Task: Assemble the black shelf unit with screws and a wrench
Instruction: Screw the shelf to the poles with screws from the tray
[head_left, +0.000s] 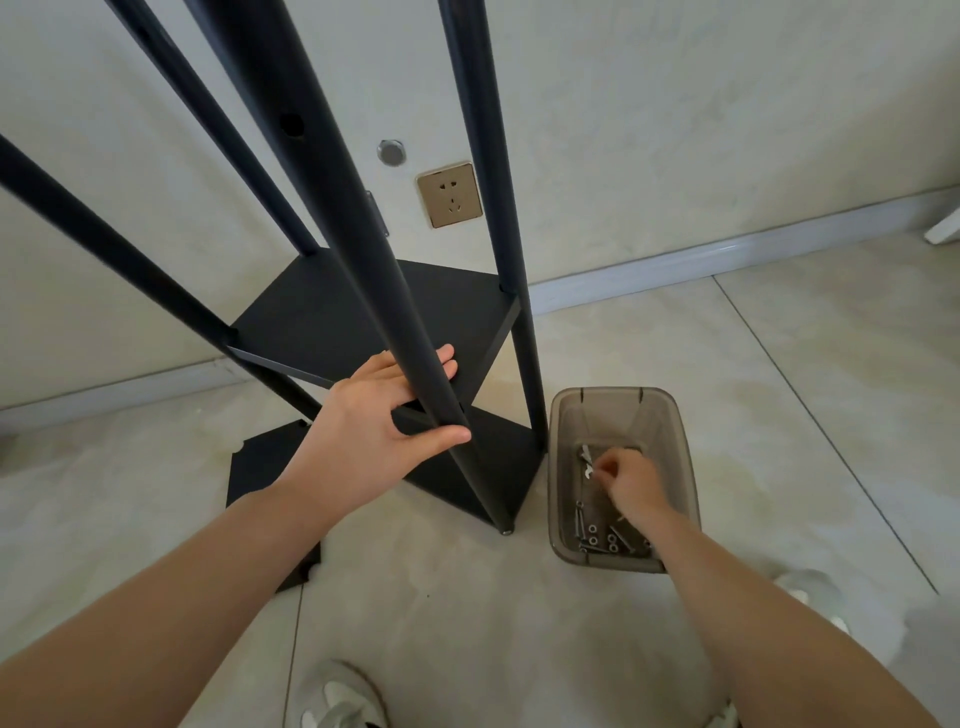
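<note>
On the pale tiled floor (519, 623) we see the black shelf unit (363, 312), a flat black panel (260, 467) at its seven o'clock, and a smoky plastic bin (680, 441) at its four o'clock.

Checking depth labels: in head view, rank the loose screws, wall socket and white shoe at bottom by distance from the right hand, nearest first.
From the right hand:
1. loose screws, just below it in the tub.
2. white shoe, lower left on the floor.
3. wall socket, upper left on the wall.

My left hand (382, 415) wraps the near black post (415, 338), thumb hooked in front. My right hand (631, 480) reaches down, fingers curled, pinching something small I can't identify.
</note>
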